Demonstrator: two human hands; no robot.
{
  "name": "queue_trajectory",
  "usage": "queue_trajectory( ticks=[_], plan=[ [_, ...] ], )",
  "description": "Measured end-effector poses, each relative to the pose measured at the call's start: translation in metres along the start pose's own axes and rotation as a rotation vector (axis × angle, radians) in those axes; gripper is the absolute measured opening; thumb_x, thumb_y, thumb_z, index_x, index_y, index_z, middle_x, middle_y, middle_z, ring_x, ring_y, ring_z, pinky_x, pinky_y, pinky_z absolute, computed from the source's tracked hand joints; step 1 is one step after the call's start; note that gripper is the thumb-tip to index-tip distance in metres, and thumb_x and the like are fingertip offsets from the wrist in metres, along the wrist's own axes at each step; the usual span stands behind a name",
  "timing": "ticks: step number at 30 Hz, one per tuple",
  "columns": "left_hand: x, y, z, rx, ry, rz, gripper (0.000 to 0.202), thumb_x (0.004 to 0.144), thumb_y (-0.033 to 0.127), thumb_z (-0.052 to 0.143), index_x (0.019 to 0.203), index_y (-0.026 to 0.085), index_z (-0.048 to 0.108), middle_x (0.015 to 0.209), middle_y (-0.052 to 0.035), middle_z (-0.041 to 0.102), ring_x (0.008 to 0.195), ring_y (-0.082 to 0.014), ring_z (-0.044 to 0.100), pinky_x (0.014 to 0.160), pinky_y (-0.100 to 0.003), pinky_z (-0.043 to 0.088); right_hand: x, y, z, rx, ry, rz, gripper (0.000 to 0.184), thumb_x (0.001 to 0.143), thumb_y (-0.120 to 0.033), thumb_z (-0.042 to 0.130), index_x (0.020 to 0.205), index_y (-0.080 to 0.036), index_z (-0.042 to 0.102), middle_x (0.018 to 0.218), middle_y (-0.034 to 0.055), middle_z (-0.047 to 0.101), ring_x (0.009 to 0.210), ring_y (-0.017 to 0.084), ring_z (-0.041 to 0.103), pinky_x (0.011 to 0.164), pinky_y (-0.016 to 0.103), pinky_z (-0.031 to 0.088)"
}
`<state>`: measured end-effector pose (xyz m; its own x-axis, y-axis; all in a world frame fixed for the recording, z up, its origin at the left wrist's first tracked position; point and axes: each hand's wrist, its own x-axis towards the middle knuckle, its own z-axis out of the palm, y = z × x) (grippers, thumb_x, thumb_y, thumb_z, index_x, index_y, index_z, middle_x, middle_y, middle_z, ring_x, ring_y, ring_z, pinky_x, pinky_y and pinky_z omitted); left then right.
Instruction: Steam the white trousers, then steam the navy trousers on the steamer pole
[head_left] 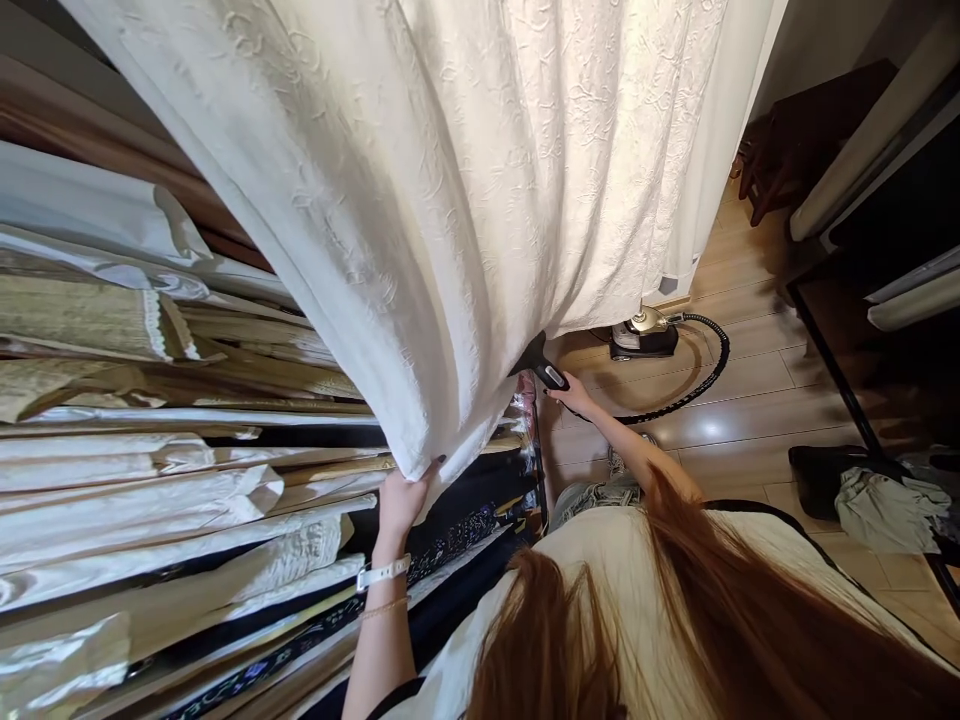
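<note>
A long white embossed cloth garment (390, 170) hangs in heavy folds across the upper view. My left hand (401, 500), with a white wristband, pinches its lower hem. My right hand (571, 396) grips the black handle of a garment steamer head (541, 364), whose nozzle end is hidden behind the white cloth. A black ribbed hose (701, 385) loops across the floor to the steamer base unit (645, 335), which has a brass-coloured top.
Several cream, white and dark garments hang packed on a rack (150, 440) along the left. The floor is light wood (750, 420). A dark wooden chair (795, 140) stands at the upper right, beside a black-framed stand (832, 340). Grey cloth (889, 510) lies on a black object.
</note>
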<state>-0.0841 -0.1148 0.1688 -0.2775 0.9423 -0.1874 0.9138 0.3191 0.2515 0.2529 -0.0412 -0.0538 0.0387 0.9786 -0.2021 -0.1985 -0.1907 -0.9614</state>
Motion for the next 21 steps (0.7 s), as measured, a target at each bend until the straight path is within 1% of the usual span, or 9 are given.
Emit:
queue_trajectory(
  ticks=[2,6,8,12,14,18,21],
  plan=[
    [-0.001,0.001,0.0,-0.02,-0.001,0.011,0.059,0.068,0.071,0.06,0.078,0.013,0.07,0.086,-0.0173,0.074,0.084,-0.0329,0.068,0.07,-0.034,0.046,0.003,-0.001,-0.001,0.001,-0.008,-0.002,0.043,0.066,-0.039,0.076,0.103,-0.021,0.066,0.09,0.0011,0.068,0.084,0.018,0.06,0.079,0.033,0.05],
    [-0.003,0.003,0.0,-0.069,0.003,0.016,0.057,0.067,0.068,0.061,0.075,0.013,0.069,0.082,-0.015,0.073,0.088,-0.0333,0.069,0.069,-0.033,0.047,0.001,0.002,-0.005,-0.007,-0.023,0.016,0.04,0.061,-0.037,0.077,0.095,-0.021,0.064,0.085,-0.0002,0.066,0.083,0.019,0.059,0.08,0.034,0.05],
    [-0.004,0.002,0.0,-0.1,0.014,0.012,0.057,0.067,0.068,0.061,0.075,0.012,0.069,0.081,-0.014,0.073,0.09,-0.0333,0.068,0.069,-0.032,0.048,0.001,0.002,-0.006,-0.01,-0.025,0.021,0.039,0.06,-0.038,0.076,0.093,-0.021,0.062,0.083,-0.0011,0.065,0.081,0.018,0.059,0.078,0.033,0.05],
    [-0.003,0.002,0.001,-0.128,0.021,0.015,0.056,0.065,0.067,0.062,0.075,0.012,0.069,0.08,-0.0132,0.073,0.091,-0.0329,0.068,0.069,-0.031,0.047,0.002,0.0,-0.005,-0.015,-0.018,0.02,0.04,0.064,-0.045,0.074,0.095,-0.022,0.06,0.082,-0.0029,0.062,0.078,0.016,0.056,0.075,0.031,0.048],
    [-0.002,0.003,-0.001,-0.128,0.01,0.023,0.057,0.065,0.067,0.062,0.075,0.012,0.069,0.08,-0.0139,0.073,0.092,-0.0336,0.068,0.069,-0.032,0.047,-0.001,0.001,-0.006,-0.023,-0.021,0.034,0.04,0.064,-0.044,0.074,0.093,-0.021,0.06,0.079,-0.0033,0.062,0.077,0.016,0.056,0.074,0.031,0.048],
    [0.001,0.006,-0.003,-0.126,0.004,0.01,0.058,0.063,0.068,0.063,0.077,0.012,0.069,0.087,-0.0172,0.074,0.092,-0.0353,0.068,0.069,-0.034,0.047,-0.014,0.007,-0.012,-0.048,-0.029,0.073,0.04,0.056,-0.037,0.079,0.087,-0.02,0.061,0.075,-0.0035,0.063,0.075,0.017,0.057,0.072,0.032,0.048],
    [0.003,0.008,-0.003,-0.14,0.012,-0.009,0.059,0.061,0.066,0.065,0.081,0.011,0.07,0.093,-0.019,0.074,0.092,-0.0352,0.068,0.071,-0.036,0.048,-0.016,0.007,-0.013,-0.049,-0.011,0.058,0.04,0.06,-0.039,0.077,0.091,-0.02,0.061,0.081,-0.0022,0.065,0.077,0.017,0.058,0.073,0.031,0.048]
  ],
)
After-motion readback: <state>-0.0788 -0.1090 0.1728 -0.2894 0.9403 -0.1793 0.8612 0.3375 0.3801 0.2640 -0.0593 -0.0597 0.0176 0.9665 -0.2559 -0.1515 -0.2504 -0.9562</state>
